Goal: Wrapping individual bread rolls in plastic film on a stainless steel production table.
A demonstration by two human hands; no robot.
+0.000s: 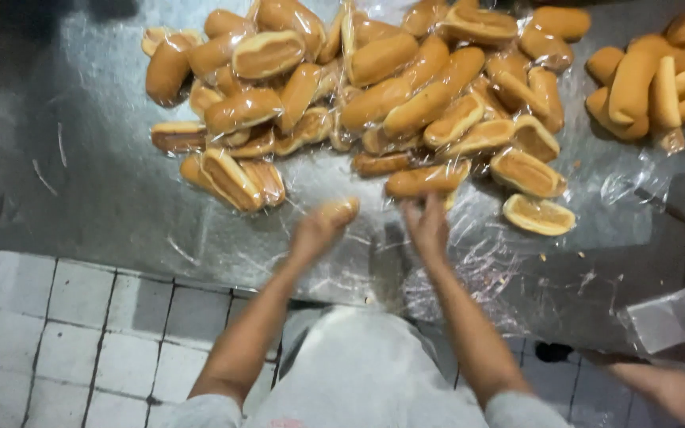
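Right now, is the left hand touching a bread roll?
Touching. The head view shows the left hand wrapped around a bread roll, no gap.

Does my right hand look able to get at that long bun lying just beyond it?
Probably yes. The right hand sits just short of the long bun at the pile's near edge, with only clear plastic sheet between them.

Golden-brown buns [374, 87] with paler cream cut faces fill the upper frame on clear, glinting plastic [469, 261] over a grey steel table [81, 174], above white floor tiles [65, 333] with dark grout, lower left.
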